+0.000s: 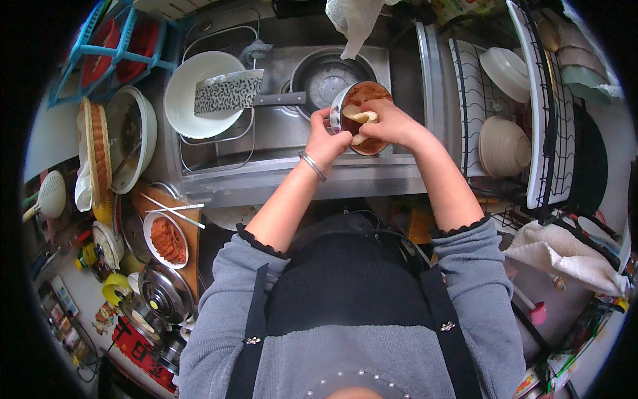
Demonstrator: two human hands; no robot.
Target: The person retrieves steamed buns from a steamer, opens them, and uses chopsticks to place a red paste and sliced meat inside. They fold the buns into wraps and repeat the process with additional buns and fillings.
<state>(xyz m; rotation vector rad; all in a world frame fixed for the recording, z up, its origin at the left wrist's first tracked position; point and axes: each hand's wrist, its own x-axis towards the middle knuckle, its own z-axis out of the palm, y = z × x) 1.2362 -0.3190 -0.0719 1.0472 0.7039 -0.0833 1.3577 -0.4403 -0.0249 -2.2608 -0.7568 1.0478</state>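
Over the steel sink, my left hand grips a bowl by its patterned outer side, thumb at the rim. The bowl is tipped toward me and reddish-brown residue coats its inside. My right hand reaches into it, fingers closed round a pale, soft, curved piece; its exact kind is unclear. Below the bowl a round dark metal pan sits in the sink. To the left, a cleaver with a black handle lies across a large white bowl, its handle pointing toward my left hand.
A wire dish rack with bowls stands on the right, above a white towel. At left, a dish of reddish food and chopsticks rest on a wooden board, near a lidded pot. White plastic hangs above the sink.
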